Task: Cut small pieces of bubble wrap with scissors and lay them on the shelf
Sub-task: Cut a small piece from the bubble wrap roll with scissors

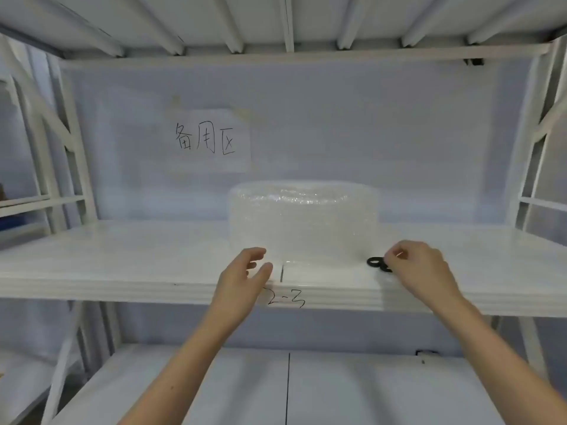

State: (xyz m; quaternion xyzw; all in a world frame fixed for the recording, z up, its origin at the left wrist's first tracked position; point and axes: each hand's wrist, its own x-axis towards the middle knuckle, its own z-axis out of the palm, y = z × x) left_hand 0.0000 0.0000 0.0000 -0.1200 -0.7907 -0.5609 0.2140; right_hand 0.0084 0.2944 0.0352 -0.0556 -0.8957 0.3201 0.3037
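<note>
The bubble wrap roll [303, 220] stood upright on the shelf [122, 259]. The scissors [379, 264] lay just right of it, touched by the right hand's [418, 268] curled fingers; the left hand [245, 277] hovered open before the roll.

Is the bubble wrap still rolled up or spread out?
Rolled up. The bubble wrap stands on end as a roll on the shelf; no cut pieces show. Whether a loose end lies at its base is too blurred to tell.
</note>
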